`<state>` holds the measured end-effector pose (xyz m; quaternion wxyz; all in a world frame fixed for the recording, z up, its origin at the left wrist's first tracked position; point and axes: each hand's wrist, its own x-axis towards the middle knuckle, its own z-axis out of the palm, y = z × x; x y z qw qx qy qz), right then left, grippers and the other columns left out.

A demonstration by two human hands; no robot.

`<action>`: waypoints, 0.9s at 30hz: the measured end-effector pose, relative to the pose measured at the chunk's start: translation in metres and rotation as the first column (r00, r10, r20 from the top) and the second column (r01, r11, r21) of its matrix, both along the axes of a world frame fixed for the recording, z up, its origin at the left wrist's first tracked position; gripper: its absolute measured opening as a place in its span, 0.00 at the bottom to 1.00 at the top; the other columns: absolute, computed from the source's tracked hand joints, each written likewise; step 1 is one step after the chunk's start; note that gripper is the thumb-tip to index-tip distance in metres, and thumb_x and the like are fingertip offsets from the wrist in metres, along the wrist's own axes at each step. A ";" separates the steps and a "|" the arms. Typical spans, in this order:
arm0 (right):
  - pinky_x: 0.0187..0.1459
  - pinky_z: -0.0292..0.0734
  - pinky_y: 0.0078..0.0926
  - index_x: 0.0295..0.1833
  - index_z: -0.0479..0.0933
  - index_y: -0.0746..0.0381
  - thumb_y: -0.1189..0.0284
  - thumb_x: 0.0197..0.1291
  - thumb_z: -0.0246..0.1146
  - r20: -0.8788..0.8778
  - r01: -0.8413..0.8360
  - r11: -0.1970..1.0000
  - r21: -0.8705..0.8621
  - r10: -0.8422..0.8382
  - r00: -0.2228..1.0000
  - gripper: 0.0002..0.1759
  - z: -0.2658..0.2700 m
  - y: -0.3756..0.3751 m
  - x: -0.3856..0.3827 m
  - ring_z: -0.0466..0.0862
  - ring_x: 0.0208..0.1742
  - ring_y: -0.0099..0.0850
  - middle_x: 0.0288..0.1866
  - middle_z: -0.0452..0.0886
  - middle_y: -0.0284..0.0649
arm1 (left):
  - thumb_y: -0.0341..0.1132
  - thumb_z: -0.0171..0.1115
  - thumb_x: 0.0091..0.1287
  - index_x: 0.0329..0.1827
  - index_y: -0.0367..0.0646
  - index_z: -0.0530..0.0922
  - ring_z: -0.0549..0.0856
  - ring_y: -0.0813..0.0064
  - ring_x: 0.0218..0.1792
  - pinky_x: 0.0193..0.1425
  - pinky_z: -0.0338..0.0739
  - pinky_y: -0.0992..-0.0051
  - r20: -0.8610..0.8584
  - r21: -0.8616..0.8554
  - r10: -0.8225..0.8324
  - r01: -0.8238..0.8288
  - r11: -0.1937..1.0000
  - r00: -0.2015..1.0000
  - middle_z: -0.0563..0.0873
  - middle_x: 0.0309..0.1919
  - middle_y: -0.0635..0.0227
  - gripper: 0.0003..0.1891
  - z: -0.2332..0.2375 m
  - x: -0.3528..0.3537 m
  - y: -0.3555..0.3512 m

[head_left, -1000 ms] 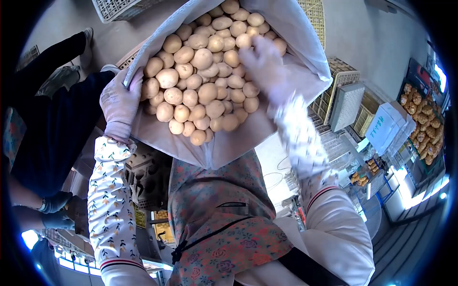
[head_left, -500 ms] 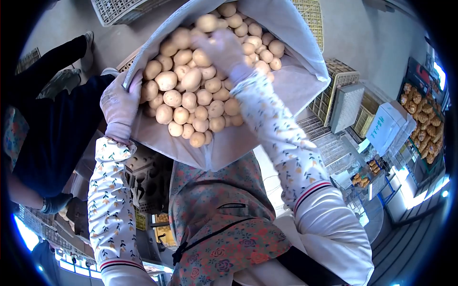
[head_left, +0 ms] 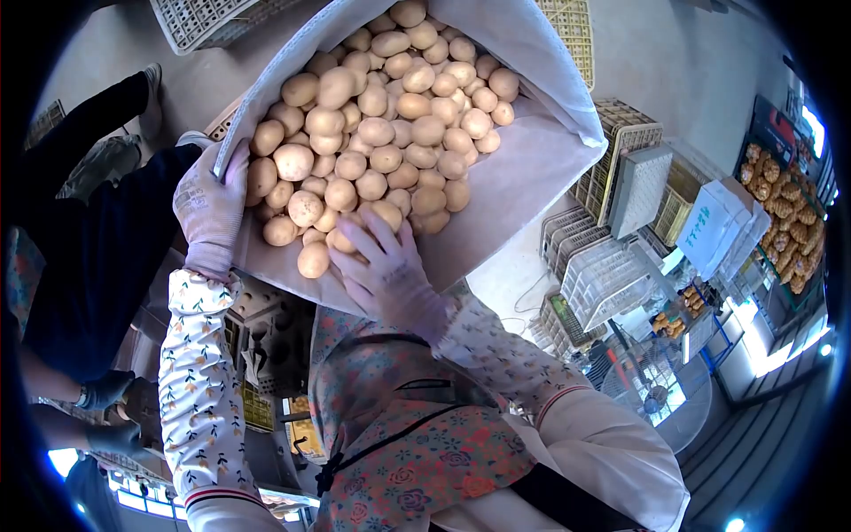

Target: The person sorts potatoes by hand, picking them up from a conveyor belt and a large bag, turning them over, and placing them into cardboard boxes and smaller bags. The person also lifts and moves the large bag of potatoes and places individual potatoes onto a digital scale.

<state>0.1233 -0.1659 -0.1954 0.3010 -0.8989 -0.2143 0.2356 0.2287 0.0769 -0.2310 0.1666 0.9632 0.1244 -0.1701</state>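
A large white cloth liner [head_left: 532, 168] holds a heap of pale potatoes [head_left: 386, 160]. My left hand [head_left: 211, 208], in a light glove, grips the liner's left edge, with the thumb on the inner side and the fingers hidden outside. At the near side of the heap, my right hand [head_left: 383, 266], also gloved, lies on the potatoes with its fingers spread. The fingertips touch potatoes by the liner's front fold, and none is lifted.
Stacked plastic crates [head_left: 620, 168] stand to the right, with a white carton [head_left: 714, 226] beyond. Bagged produce [head_left: 784, 217] is piled at far right. A co-worker's dark-clothed leg [head_left: 97, 248] and gloved hands [head_left: 106, 390] are close on my left. A fan [head_left: 654, 395] stands lower right.
My right hand has moved from the far part of the heap to its near edge. Several potatoes have shifted. My left hand keeps its hold on the liner.
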 end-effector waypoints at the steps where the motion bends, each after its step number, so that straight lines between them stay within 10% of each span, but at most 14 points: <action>1: 0.62 0.66 0.56 0.55 0.78 0.52 0.63 0.53 0.68 -0.030 0.025 0.998 0.049 -0.024 0.999 0.22 0.004 -0.007 -0.005 0.70 0.68 0.43 0.66 0.71 0.42 | 0.53 0.63 0.67 0.46 0.50 0.86 0.87 0.52 0.38 0.43 0.80 0.58 0.008 0.002 -0.006 0.006 1.000 1.000 0.88 0.34 0.57 0.17 0.000 -0.002 0.000; 4: 0.51 0.76 0.44 0.48 0.77 0.56 0.67 0.57 0.64 -0.094 0.178 0.945 0.273 -0.157 0.983 0.14 0.007 -0.024 -0.003 0.79 0.58 0.42 0.58 0.77 0.39 | 0.56 0.61 0.69 0.45 0.50 0.86 0.86 0.49 0.39 0.42 0.80 0.58 0.031 -0.005 -0.014 0.014 1.000 0.999 0.87 0.34 0.53 0.19 0.000 -0.002 0.001; 6: 0.44 0.78 0.38 0.43 0.75 0.58 0.71 0.61 0.59 0.170 -0.016 0.999 0.030 0.010 0.985 0.06 -0.035 -0.055 -0.016 0.82 0.50 0.41 0.52 0.79 0.43 | 0.56 0.62 0.69 0.46 0.50 0.86 0.86 0.49 0.39 0.43 0.80 0.58 0.030 0.001 -0.014 0.014 1.000 0.999 0.87 0.35 0.53 0.19 0.001 -0.002 0.001; 7: 0.45 0.79 0.37 0.49 0.77 0.58 0.71 0.62 0.60 -0.152 0.244 0.969 0.040 -0.236 0.960 0.10 -0.022 -0.062 0.024 0.83 0.48 0.39 0.51 0.80 0.40 | 0.56 0.62 0.69 0.46 0.50 0.86 0.86 0.49 0.40 0.43 0.80 0.58 0.030 0.004 -0.016 0.016 1.000 0.999 0.87 0.35 0.53 0.19 0.001 -0.002 0.001; 10: 0.49 0.77 0.46 0.45 0.75 0.63 0.67 0.66 0.54 0.072 0.367 0.928 -0.067 -0.363 0.929 0.11 -0.072 -0.088 0.142 0.82 0.48 0.49 0.48 0.81 0.53 | 0.56 0.62 0.69 0.47 0.50 0.86 0.86 0.49 0.40 0.43 0.80 0.59 0.050 0.016 -0.023 0.022 1.000 0.998 0.87 0.35 0.54 0.20 -0.005 -0.004 0.004; 15: 0.63 0.72 0.45 0.57 0.77 0.64 0.55 0.67 0.51 0.062 0.289 0.916 -0.280 -0.283 0.957 0.26 -0.161 -0.108 0.232 0.79 0.61 0.51 0.58 0.81 0.56 | 0.52 0.65 0.66 0.47 0.51 0.85 0.87 0.53 0.40 0.46 0.80 0.59 0.010 0.015 0.012 -0.012 1.000 1.000 0.88 0.35 0.58 0.16 0.002 -0.001 -0.001; 27: 0.69 0.68 0.39 0.72 0.68 0.60 0.36 0.56 0.61 -0.291 -0.066 0.815 -0.575 -0.129 0.948 0.48 -0.150 -0.082 0.267 0.75 0.69 0.45 0.70 0.74 0.51 | 0.53 0.63 0.67 0.47 0.53 0.86 0.87 0.52 0.40 0.45 0.80 0.59 -0.001 0.020 0.014 -0.014 1.000 1.000 0.87 0.35 0.57 0.17 -0.001 0.000 -0.001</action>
